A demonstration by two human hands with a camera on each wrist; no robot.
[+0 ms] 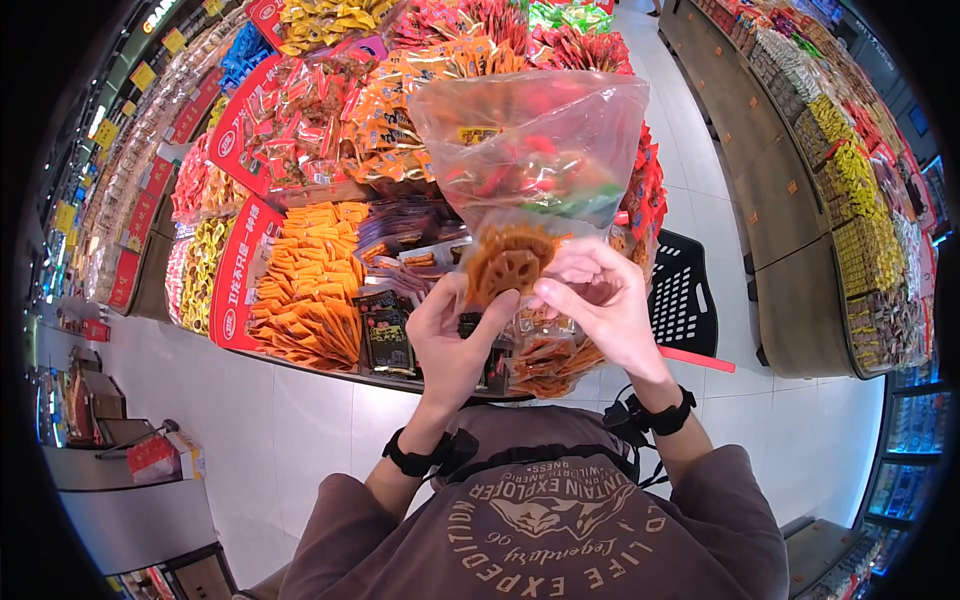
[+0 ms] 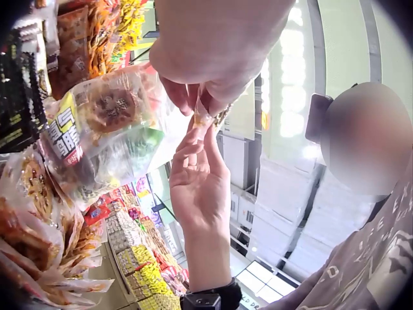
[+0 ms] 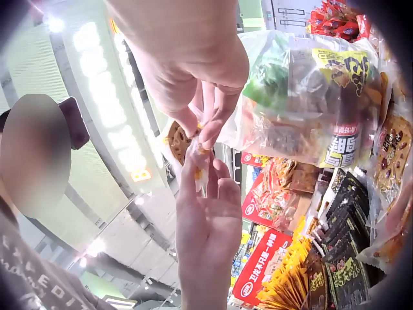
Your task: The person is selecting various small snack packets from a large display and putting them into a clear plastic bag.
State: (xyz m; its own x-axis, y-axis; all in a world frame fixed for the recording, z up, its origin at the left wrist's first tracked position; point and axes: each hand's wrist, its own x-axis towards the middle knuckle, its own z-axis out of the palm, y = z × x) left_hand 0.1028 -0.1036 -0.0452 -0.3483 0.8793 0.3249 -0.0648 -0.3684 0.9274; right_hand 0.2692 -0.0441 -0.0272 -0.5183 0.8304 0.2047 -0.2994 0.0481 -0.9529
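Observation:
Both hands hold a small clear packet of brown lotus root slices [image 1: 512, 262] in front of the chest. At its left lower edge the left hand [image 1: 447, 335] pinches it, thumb on the near face. My right hand [image 1: 612, 305] pinches the packet's right edge, the two thumb tips close together. In the right wrist view the lotus root packet [image 3: 177, 143] is seen edge-on between the fingertips. Just beyond the hands stands a large clear plastic bag [image 1: 530, 130] with several colourful snack packs inside; printed yellow labels show on packs in the right wrist view.
Under the hands is a snack display with orange packets [image 1: 312, 270], black packets [image 1: 385, 335] and red sign boards [image 1: 238, 275]. A black basket [image 1: 684, 295] with a red handle [image 1: 698, 359] is at the right. Stocked shelving [image 1: 790, 190] stands across the aisle.

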